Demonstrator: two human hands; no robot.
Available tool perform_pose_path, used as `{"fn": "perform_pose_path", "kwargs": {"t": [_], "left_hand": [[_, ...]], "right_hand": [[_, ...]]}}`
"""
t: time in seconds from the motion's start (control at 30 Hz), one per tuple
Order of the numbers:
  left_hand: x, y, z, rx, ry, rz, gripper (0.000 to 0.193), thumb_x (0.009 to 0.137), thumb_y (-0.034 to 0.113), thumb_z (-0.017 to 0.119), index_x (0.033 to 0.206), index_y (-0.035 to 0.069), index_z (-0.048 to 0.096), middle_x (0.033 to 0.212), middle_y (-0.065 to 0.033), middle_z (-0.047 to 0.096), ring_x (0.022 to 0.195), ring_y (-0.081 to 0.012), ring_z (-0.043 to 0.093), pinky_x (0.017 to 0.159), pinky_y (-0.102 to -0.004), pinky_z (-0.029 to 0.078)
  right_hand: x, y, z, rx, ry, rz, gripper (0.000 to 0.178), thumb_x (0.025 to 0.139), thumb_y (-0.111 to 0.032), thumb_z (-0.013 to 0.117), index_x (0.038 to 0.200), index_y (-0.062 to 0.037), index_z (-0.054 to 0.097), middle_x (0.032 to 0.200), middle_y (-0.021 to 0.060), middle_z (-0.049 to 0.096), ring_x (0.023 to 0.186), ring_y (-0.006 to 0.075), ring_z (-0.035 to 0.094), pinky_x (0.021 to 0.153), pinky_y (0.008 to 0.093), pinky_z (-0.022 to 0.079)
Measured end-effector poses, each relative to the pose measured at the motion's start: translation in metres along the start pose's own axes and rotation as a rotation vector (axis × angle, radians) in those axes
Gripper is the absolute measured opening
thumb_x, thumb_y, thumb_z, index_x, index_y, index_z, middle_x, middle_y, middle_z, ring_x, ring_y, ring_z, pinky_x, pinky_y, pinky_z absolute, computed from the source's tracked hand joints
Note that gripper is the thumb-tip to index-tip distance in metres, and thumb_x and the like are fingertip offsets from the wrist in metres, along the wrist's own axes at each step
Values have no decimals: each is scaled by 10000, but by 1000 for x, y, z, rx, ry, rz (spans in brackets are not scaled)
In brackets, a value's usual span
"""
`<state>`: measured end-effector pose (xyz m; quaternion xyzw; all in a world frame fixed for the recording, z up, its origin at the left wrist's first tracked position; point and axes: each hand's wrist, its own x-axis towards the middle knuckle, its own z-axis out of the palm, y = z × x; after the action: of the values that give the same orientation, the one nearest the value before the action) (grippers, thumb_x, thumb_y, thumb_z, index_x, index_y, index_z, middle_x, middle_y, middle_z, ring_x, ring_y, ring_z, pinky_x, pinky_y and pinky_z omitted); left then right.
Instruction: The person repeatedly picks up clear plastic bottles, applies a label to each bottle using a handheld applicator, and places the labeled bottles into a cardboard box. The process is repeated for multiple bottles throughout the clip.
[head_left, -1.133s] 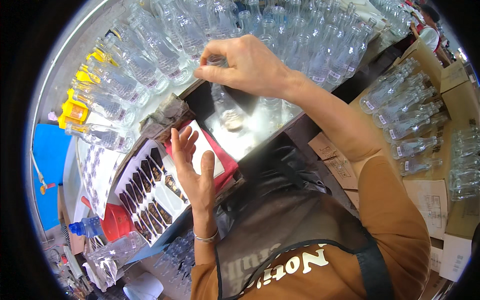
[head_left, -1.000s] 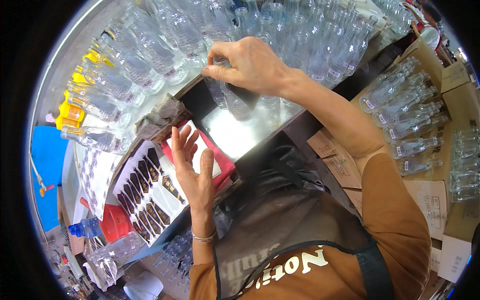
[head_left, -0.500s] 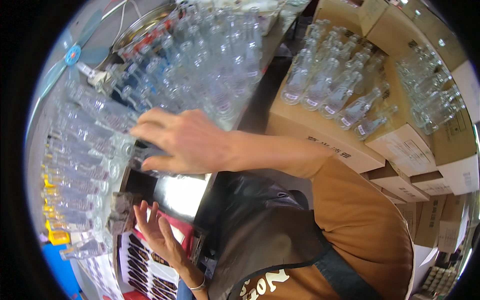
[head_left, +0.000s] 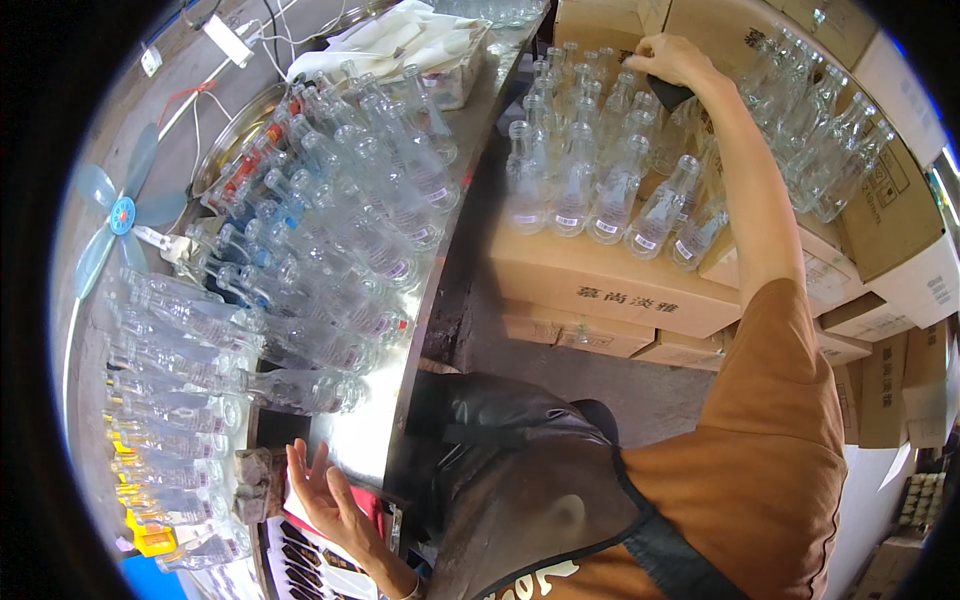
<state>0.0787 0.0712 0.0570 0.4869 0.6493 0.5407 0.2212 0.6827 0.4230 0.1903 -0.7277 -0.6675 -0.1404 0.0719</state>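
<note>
The bottles (head_left: 573, 195) concerned stand in close rows on a cardboard carton (head_left: 540, 270), to the person's right. The right hand (head_left: 675, 62) is placed over the rear of these rows with its fingers bent; whether a bottle neck is gripped cannot be told. A dark piece (head_left: 670, 93) is seen just below the palm; its nature cannot be determined. The left hand (head_left: 328, 502) is held half spread, with nothing gripped, near a red cloth (head_left: 375, 515).

Neighbouring bottles could be knocked over if one is drawn out at an angle, since little clearance is left between necks. Front bottles could be tipped off the carton edge by a sweep of the forearm. Slipping is judged possible, as the glass is smooth.

The bottles are formed in clear glass, with narrow necks, wider bodies and small pale labels low down. More bottles (head_left: 400, 215) are crowded on a shiny metal bench (head_left: 365, 430). The carton is flat-faced, matt and brown.
</note>
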Motion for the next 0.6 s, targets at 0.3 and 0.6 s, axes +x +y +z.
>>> {"fn": "perform_pose_path", "kwargs": {"t": [0.3,0.6], "left_hand": [[-3,5,7,49,-25,-10,537,1007,134,595,1508,51,423,1444,-176,536,1227,-256,588,982,-335,460],[-6,4,9,89,-39,-24,526,1005,181,616,1484,38,453,1293,-192,647,1195,-240,601,945,-308,457]], "right_hand": [[25,19,74,154,-486,103,329,884,-367,661,926,-47,726,748,100,717,573,210,648,540,367,524],[11,38,56,171,-143,-77,459,754,-484,711,996,-99,775,973,135,751,885,286,700,812,389,529]]}}
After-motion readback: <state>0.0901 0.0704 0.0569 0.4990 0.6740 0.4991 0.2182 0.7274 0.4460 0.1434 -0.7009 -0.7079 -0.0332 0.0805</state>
